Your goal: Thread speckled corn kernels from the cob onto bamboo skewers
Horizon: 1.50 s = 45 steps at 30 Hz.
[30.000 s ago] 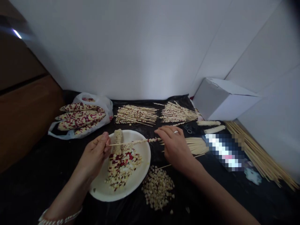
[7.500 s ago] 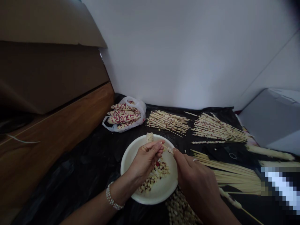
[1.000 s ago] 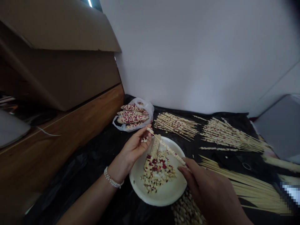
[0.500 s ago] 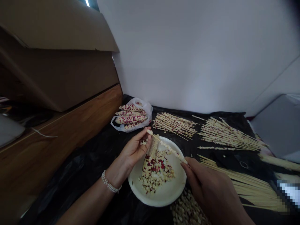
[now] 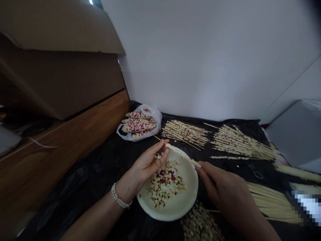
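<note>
Nearest you, a heap of kernels [image 5: 202, 222] lies on the black plastic sheet [image 5: 92, 174], which is creased and dull and spreads under everything in front of you. Just beyond the heap sits your white bowl [image 5: 185, 202], loose mottled kernels [image 5: 165, 184] gathered in its middle. Over the bowl you hold the threaded skewer [image 5: 182, 154] at a slant: your right hand [image 5: 223, 184] grips its lower end between thumb and fingers, and your left hand [image 5: 146, 164] pinches it near the bare tip. To your right, plain sticks [image 5: 272, 202] lie fanned on the sheet. Farther back are two bundles of filled skewers [image 5: 184, 131] and, on the left, a plastic bag [image 5: 158, 117] of cobs [image 5: 139, 128]. A wooden ledge [image 5: 97, 115] bearing a cardboard box [image 5: 67, 77] edges your left; a pale wall [image 5: 195, 57] closes the back.
</note>
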Motion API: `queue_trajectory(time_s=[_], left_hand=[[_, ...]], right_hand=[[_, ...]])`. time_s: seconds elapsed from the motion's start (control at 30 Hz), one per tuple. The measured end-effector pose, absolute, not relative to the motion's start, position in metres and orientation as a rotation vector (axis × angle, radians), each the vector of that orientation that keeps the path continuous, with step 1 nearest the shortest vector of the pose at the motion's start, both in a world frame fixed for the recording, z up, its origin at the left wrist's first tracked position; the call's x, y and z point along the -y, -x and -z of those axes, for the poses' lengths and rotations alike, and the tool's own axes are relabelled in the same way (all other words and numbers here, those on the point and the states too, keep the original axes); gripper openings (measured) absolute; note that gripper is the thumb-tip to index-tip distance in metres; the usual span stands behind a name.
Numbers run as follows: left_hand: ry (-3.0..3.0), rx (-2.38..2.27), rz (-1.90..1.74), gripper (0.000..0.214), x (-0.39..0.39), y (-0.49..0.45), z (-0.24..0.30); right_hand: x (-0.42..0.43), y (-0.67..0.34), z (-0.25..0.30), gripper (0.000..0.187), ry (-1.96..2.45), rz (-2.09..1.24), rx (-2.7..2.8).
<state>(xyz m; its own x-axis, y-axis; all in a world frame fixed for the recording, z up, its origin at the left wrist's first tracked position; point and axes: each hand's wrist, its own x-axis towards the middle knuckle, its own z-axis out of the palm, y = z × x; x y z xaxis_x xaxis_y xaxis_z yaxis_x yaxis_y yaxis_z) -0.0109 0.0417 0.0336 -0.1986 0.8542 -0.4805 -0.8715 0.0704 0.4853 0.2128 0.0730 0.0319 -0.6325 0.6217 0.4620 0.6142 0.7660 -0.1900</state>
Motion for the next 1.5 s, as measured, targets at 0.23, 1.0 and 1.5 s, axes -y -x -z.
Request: queue_trajectory(time_s=[0.23, 1.0, 1.5], left_hand=[[-0.034, -0.872, -1.542, 0.011, -0.038, 0.000, -0.028], [-0.211, -0.762, -1.274, 0.027, -0.027, -0.021, -0.021], [-0.132, -0.781, -1.370, 0.012, -0.031, -0.015, -0.021]], right_hand=[[-0.073, -0.214, -0.033, 0.037, 0.948, 0.469, 2.422], [-0.064, -0.205, -0.016, 0.041, 0.890, 0.302, 2.510], [-0.061, -0.207, -0.020, 0.042, 0.884, 0.164, 2.554]])
